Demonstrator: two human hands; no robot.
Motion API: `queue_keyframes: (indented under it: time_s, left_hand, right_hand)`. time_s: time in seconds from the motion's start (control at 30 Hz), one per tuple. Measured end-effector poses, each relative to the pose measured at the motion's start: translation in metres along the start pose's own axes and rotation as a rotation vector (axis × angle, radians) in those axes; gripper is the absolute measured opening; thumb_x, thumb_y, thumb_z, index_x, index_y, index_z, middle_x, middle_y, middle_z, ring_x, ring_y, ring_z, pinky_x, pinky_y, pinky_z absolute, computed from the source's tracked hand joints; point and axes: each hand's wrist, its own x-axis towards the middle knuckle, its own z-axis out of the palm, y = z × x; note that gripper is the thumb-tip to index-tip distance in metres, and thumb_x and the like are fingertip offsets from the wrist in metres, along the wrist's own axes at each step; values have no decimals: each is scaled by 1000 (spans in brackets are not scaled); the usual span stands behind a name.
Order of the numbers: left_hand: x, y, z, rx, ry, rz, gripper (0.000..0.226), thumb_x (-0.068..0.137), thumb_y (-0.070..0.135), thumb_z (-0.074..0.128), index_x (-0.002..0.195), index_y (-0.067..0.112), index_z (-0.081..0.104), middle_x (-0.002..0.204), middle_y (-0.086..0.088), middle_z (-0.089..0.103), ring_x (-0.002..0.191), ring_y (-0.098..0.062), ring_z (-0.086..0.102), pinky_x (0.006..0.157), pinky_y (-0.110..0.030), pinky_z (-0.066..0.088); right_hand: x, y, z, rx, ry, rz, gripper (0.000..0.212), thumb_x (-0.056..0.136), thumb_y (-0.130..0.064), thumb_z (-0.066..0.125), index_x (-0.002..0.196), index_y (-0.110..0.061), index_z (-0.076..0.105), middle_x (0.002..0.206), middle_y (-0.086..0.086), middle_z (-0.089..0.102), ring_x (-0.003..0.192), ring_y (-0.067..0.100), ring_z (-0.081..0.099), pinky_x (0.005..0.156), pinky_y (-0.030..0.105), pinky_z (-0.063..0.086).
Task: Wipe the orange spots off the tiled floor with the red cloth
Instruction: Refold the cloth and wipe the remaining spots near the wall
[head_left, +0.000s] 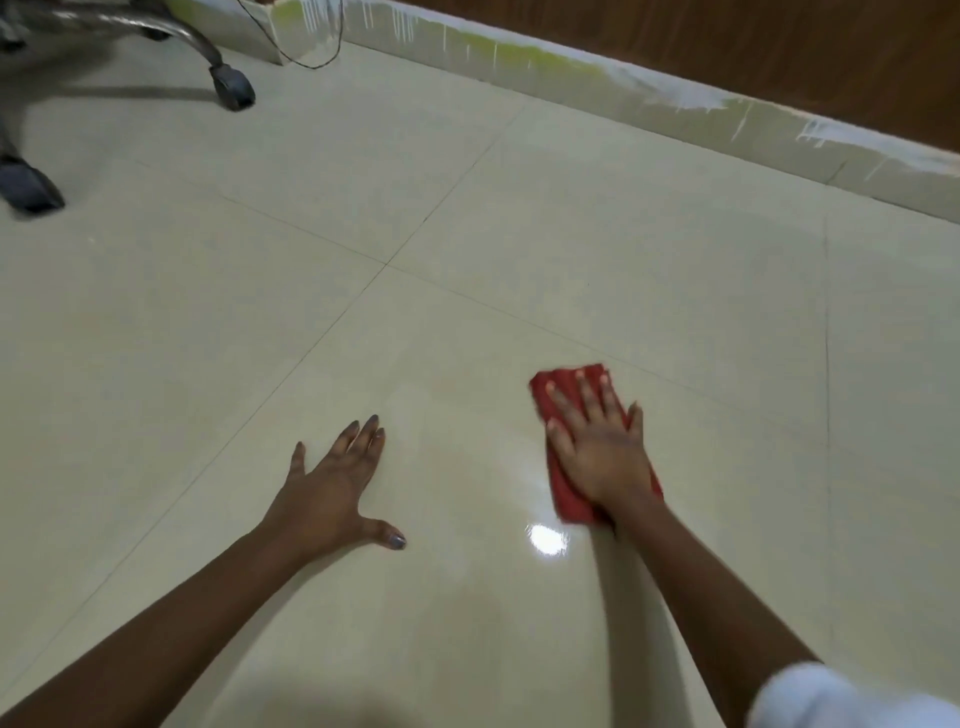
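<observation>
Glossy cream floor (467, 208) fills the frame; right hand (602, 452) presses flat, fingers spread, on folded red cloth (569, 499) at lower right; left hand (332, 488) lies splayed, holding nothing.

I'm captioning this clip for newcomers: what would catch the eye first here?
The red cloth, low and right of centre, pressed flat on the pale tiled floor under the right hand. The left hand lies spread on the tile beside it. Far left, dark chair castors stand out.
</observation>
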Motion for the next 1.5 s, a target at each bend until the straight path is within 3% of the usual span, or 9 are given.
queue_keyframes:
  time_s: [0.13,0.23,0.43,0.67,0.83,0.97,1.17,1.37,1.5]
  left_hand:
    - [5,2,3,26,-17,-38,135,44,88,40,145,18,-16,145,10,-35,128,-1,-32,110,-56,-6]
    - [2,2,2,20,-14,-45,127,59,79,53,144,18,-19,142,12,-36,131,-2,-29,110,-54,-8]
    - [-27,-1,12,67,163,-70,143,29,94,-19,146,12,-9,153,0,-22,137,-13,-27,113,-44,-10]
    - [-108,-67,54,-9,159,-128,131,41,100,-1,141,16,-18,149,6,-27,134,-12,-31,109,-39,-18]
    - [-119,-69,61,-46,171,-178,137,37,100,-3,140,12,-21,145,4,-33,134,-12,-33,110,-39,-17]
    - [-137,-64,73,-112,172,-171,129,41,99,-2,133,12,-28,145,1,-36,129,-6,-40,108,-35,-22]
    - [-125,-40,82,-19,239,-15,128,55,96,17,145,9,-5,152,-8,-19,139,-18,-21,109,-36,-15]
    - [-125,-24,91,-43,274,52,123,62,93,24,146,4,5,154,-10,-6,138,-13,-22,110,-36,-12]
    - [-121,2,98,-22,250,105,125,59,94,23,146,6,1,154,-9,-10,139,-13,-23,110,-35,-11]
  right_hand:
    - [86,-35,-7,42,-16,81,53,97,-47,21,147,-37,7,158,2,-3,143,26,-10,112,55,-3]
    - [81,-100,3,31,-54,-114,54,96,-45,22,148,-36,8,158,2,-3,143,26,-12,113,54,-4]
    - [-25,-118,18,23,-34,-415,63,85,-51,7,146,-39,14,158,-2,7,144,23,-6,112,51,-2]
    - [-17,-132,17,33,-40,-76,53,96,-46,20,147,-39,8,158,0,-2,143,25,-11,112,54,-4]
    - [-71,-222,41,55,-58,-448,54,93,-45,24,146,-37,19,158,2,10,144,28,-2,113,57,1]
    - [-134,-185,49,25,7,-702,52,87,-47,38,139,-39,35,150,1,34,140,27,24,109,56,12]
    - [-68,-154,32,-2,5,-245,64,85,-52,8,146,-38,20,157,3,13,144,28,4,111,59,5]
    - [-183,-145,46,17,0,-677,53,91,-48,35,142,-40,29,153,2,26,142,27,17,108,58,11]
    - [-159,-90,38,-6,82,-412,52,89,-47,34,141,-40,32,151,1,30,141,25,23,108,57,20]
